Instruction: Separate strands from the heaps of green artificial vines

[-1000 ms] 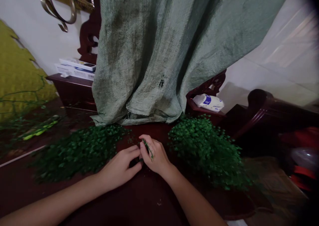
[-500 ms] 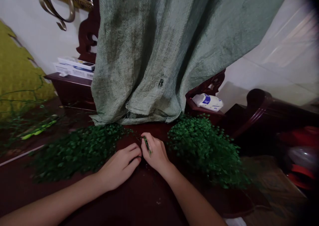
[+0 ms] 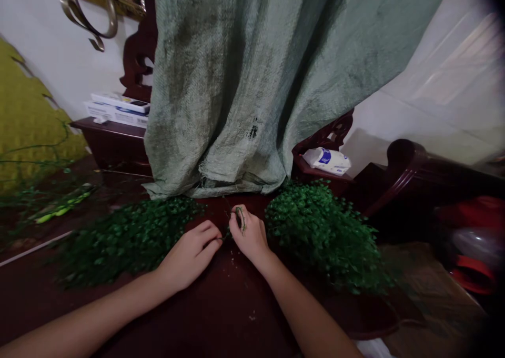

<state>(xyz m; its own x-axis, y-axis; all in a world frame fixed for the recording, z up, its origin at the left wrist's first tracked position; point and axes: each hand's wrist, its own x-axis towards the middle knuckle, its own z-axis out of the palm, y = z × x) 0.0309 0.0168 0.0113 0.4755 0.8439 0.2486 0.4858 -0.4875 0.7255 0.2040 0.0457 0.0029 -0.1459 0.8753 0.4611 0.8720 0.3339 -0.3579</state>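
Between two heaps of small-leaved greenery, my hands work close together over a dark red wooden surface point(image 3: 221, 316). My right hand point(image 3: 249, 237) is closed around a thin green stem point(image 3: 241, 218), which curves out past the thumb and fingers. My left hand point(image 3: 193, 255) has its fingertips pinched on a thin green strand that stretches toward the right hand. One leafy green heap point(image 3: 130, 237) lies left of my left hand. Another leafy green heap point(image 3: 323, 231) lies right of my right hand.
A grey-green woven sack cloth point(image 3: 221, 84) hangs behind the hands. White boxes point(image 3: 116, 110) stand on a ledge at left; a tissue pack point(image 3: 327, 160) rests on the right. Loose stems with a bright green strip point(image 3: 63, 208) lie far left. A red object point(image 3: 473, 274) is far right.
My hands have drawn slightly apart, with a green strand now showing between them. The stem in my right hand now bends into a loop. More pale specks show on the surface below.
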